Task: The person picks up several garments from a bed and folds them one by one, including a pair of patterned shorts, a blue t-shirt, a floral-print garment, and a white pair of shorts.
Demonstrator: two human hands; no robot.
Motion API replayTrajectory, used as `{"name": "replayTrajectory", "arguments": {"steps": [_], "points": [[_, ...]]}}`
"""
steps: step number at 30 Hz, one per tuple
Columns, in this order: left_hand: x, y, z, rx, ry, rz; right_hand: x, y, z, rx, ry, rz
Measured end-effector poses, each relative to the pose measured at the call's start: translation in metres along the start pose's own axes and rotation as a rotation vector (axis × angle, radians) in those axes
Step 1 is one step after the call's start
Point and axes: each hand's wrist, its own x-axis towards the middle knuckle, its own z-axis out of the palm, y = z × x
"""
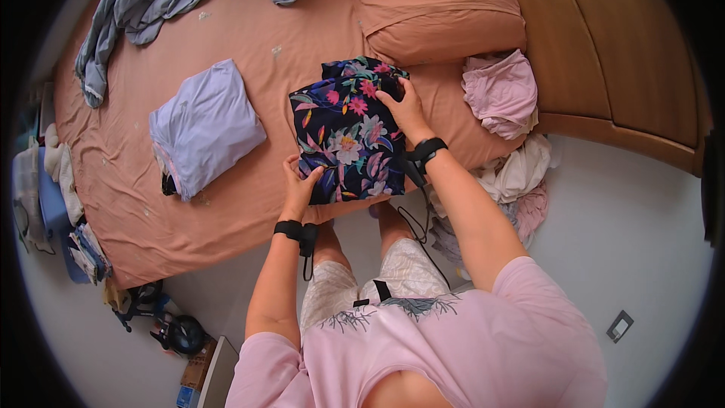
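Note:
A dark floral-print garment [348, 141], folded into a rough rectangle, lies at the near edge of the bed, with part of the same print showing beyond its far edge. My left hand [300, 181] grips its near left corner between thumb and fingers. At the far right side, my right hand [403, 107] pinches the cloth, thumb on top and fingertips partly hidden at the fold. To the left rests a folded pile of light lavender clothing [207, 127], with pink and black cloth showing at its lower edge. Black straps circle both my wrists.
Peach bedding [226, 226] covers the bed. A peach pillow [442, 11] and crumpled grey-blue fabric [153, 0] lie at the far side. Pink clothing [501, 93] sits by the wooden headboard [595, 39]. More clothes [515, 175] are heaped below it. A black cable [422, 226] hangs near my legs.

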Motion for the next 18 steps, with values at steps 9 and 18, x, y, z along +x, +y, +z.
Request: {"name": "replayTrajectory", "arguments": {"steps": [9,18], "points": [[0.014,-0.018,0.003,0.068,0.043,0.012,0.005,-0.010,0.023,0.123,-0.368,0.079],[0.005,0.006,0.020,-0.068,0.150,0.276,0.017,-0.045,-0.010,0.438,-0.229,-0.091]]}}
